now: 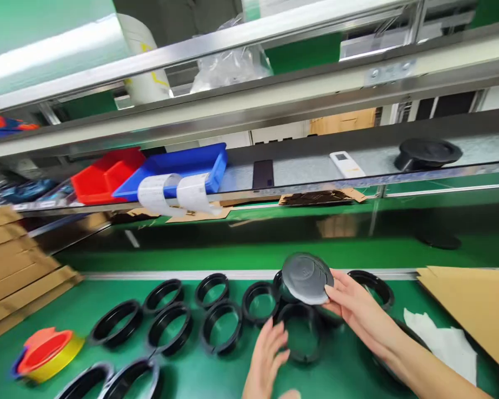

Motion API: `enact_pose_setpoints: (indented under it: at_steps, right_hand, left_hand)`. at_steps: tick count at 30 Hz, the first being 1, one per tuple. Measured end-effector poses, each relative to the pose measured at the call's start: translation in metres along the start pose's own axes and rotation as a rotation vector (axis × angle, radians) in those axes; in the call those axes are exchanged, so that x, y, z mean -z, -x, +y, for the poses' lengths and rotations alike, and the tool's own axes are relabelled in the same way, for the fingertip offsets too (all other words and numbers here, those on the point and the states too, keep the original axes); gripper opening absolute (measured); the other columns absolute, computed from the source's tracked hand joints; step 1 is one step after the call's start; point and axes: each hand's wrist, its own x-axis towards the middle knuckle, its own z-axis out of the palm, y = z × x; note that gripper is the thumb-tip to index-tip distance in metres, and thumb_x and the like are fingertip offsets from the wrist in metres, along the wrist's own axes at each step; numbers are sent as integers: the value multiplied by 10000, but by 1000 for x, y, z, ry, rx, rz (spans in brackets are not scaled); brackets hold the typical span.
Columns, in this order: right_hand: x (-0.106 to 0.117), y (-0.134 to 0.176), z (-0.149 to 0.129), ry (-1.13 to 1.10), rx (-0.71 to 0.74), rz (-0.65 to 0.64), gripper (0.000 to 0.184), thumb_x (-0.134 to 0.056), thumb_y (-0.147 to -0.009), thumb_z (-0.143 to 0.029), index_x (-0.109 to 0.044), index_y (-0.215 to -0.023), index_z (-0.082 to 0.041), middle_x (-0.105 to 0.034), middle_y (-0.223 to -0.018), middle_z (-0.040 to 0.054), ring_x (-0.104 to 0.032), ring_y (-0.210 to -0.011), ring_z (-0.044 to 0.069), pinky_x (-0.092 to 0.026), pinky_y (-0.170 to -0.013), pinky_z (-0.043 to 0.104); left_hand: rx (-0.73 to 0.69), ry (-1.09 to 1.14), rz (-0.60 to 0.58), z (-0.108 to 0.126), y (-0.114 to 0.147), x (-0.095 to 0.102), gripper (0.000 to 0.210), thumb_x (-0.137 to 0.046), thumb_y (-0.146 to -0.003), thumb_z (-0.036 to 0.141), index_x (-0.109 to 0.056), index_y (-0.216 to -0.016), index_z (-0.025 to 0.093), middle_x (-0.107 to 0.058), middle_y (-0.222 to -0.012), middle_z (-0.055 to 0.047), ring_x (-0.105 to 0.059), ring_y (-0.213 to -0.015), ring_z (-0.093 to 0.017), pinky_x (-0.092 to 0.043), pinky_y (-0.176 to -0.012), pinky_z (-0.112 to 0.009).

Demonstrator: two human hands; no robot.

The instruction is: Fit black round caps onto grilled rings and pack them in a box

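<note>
My right hand [349,305] grips a round dark grey plastic lid [305,277] by its right edge, thumb in front, and holds it tilted above the bench. Lower and to the left, my left hand [268,354] is raised with its fingers apart and nothing in it. Beside its fingertips lies a black ring [301,354]. Another black ring [260,302] sits just behind the left hand. Part of a ring is hidden behind the lid, and others are partly covered by my right forearm.
Several more black rings [168,330] lie on the green bench [191,377]. Tape rolls [45,354] sit at left, near stacked cardboard [16,271]. A white cloth [441,343] and cardboard sheets [474,310] lie at right. The shelf holds a blue bin [183,160], red bin [108,174] and phone [263,174].
</note>
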Motion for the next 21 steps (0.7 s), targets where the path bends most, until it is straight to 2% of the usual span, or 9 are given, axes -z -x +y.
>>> enact_pose_setpoints:
  at_steps: [2,3,6,8,10,13,15,18,21]
  right_hand:
    - [-29,43,11,4,-79,-53,514,-753,-827,-433,-543,-1263,-262,-637,-1164,71,-640,-1078,244,-583,-922,400]
    - [-39,60,16,11,-119,-79,525,-737,-838,-444,-529,-1287,-270,-630,-1173,71,-643,-1057,242,-574,-941,419]
    - [-49,90,28,150,-171,-63,552,-645,-892,-506,-461,-1355,-271,-618,-1095,74,-651,-923,231,-594,-876,453]
    - [-43,98,29,413,-20,94,555,-558,-929,-544,-426,-1396,-275,-583,-1062,82,-629,-895,236,-605,-804,453]
    - [-33,102,25,787,248,248,469,-501,-954,-536,-492,-1370,-319,-533,-1143,98,-590,-1005,262,-580,-860,479]
    - [-24,106,17,1253,533,239,313,-476,-981,-451,-627,-1249,-394,-474,-1287,84,-465,-1215,303,-478,-1021,542]
    - [-23,107,15,1395,616,199,317,-458,-994,-404,-628,-1262,-400,-468,-1319,82,-420,-1253,314,-458,-1036,559]
    - [-26,103,22,1478,701,180,365,-458,-997,-370,-584,-1339,-352,-453,-1368,97,-375,-1289,323,-430,-1061,569]
    - [-29,96,32,1470,680,132,360,-436,-1003,-369,-610,-1310,-298,-459,-1383,106,-341,-1325,322,-405,-1091,563]
  left_hand:
    - [47,163,-123,-2,-2,-3,934,-725,-518,842,-560,-1323,398,-610,-1311,-72,-578,-1160,-338,-508,-937,-499]
    - [106,296,-222,-3,-5,-5,898,-721,-525,845,-625,-1259,337,-638,-1262,-100,-607,-1099,-333,-515,-905,-475]
    - [289,709,-426,-7,-13,-13,635,-699,-713,721,-719,-1091,212,-688,-1167,-128,-634,-998,-272,-512,-853,-392]
    - [372,876,-466,-6,-14,-17,488,-714,-774,596,-725,-1086,222,-686,-1203,-85,-614,-1073,-254,-483,-935,-377]
    - [452,976,-543,-5,-13,-19,461,-711,-787,547,-713,-1129,238,-660,-1270,-59,-576,-1172,-266,-413,-1053,-415]
    - [530,1043,-684,-4,-10,-19,454,-645,-839,528,-700,-1170,222,-645,-1302,-58,-553,-1221,-255,-331,-1137,-422]
    - [540,1071,-718,-6,-8,-19,403,-599,-882,483,-707,-1160,212,-668,-1269,-45,-563,-1213,-209,-317,-1149,-357]
    - [553,1100,-736,-7,-7,-16,365,-571,-904,436,-705,-1162,214,-677,-1256,-27,-576,-1198,-175,-364,-1108,-306]
    - [563,1096,-718,-8,-7,-12,375,-561,-898,398,-694,-1183,193,-682,-1246,-46,-591,-1182,-186,-393,-1082,-315]
